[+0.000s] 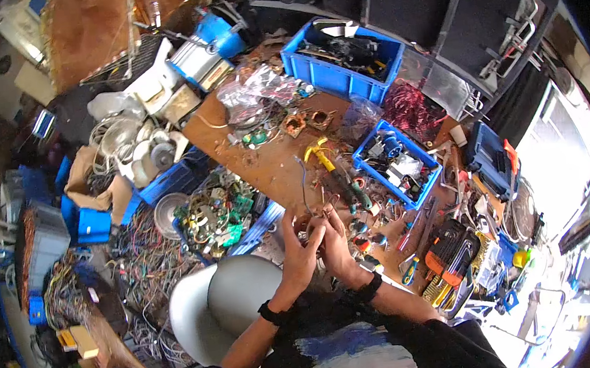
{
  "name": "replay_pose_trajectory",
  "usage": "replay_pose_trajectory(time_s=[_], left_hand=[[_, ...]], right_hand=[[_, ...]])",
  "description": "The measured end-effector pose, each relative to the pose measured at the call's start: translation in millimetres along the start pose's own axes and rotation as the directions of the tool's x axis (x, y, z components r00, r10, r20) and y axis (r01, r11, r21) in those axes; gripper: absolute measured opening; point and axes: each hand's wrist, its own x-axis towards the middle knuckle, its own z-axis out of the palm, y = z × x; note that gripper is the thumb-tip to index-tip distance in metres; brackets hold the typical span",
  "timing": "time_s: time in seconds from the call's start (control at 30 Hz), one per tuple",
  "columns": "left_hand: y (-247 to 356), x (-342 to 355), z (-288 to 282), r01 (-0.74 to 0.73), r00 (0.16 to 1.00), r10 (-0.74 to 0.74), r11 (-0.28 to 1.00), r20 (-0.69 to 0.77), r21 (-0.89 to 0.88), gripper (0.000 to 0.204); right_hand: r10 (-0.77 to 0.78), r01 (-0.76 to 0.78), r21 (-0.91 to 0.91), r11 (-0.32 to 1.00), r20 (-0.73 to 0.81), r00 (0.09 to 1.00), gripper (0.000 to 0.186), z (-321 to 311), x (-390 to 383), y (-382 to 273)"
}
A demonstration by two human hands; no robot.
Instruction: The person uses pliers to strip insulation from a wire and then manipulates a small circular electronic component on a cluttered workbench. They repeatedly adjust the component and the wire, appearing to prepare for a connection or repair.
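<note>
Just above the near edge of the wooden table (234,151), my left hand (301,254) and my right hand (334,246) meet with bent fingers closed around a small object. Most of that object is hidden by the fingers, so its kind cannot be made out. A thin blue wire (303,179) rises just beyond my fingertips; whether it joins the held object is unclear. Past my right hand lies a yellow-headed hammer (322,158). Green-and-black handled tools (359,193) rest close to it, and small screwdrivers lie to its right.
A large blue bin (345,84) stands at the back, a smaller blue crate (383,190) of parts at right. Circuit boards (230,212) fill a box at left, above heaped wires (145,261). A hex key set (447,261) lies right; a grey-white rounded container (245,290) stands beside my left arm.
</note>
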Motion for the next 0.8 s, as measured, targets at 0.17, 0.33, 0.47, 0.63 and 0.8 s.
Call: replay_pose_trajectory(time_s=[0.17, 0.33, 0.47, 0.63, 0.8], left_hand=[[-3.0, 75.7, -14.6, -0.052, 0.978, 0.065, 0.996, 0.196, -0.068, 0.063], [13.2, 167.9, -37.1, -0.099, 0.934, 0.142, 0.984, 0.328, -0.146, 0.049], [7.4, 215.9, -44.2, -0.140, 0.863, 0.141, 0.989, 0.486, -0.038, 0.046], [10.2, 253.2, -32.2, 0.113, 0.770, 0.031, 0.976, 0.637, -0.185, 0.050], [9.3, 293.1, -40.8, 0.439, 0.732, -0.149, 0.849, 0.665, -0.293, 0.060]], right_hand=[[0.127, -0.034, 0.438, 0.898, -0.185, 0.975, 0.024, 22.4, 60.5, -15.9], [0.106, 0.053, 0.552, 0.832, -0.252, 0.962, 0.027, 57.8, 118.8, -19.3], [0.087, 0.150, 0.487, 0.860, -0.430, 0.899, 0.032, 75.0, 157.1, -23.4], [0.054, 0.197, 0.380, 0.904, -0.557, 0.829, 0.017, 58.1, 193.7, -33.3], [0.242, 0.058, 0.550, 0.833, -0.458, 0.856, 0.036, 42.5, 200.6, -50.3]])
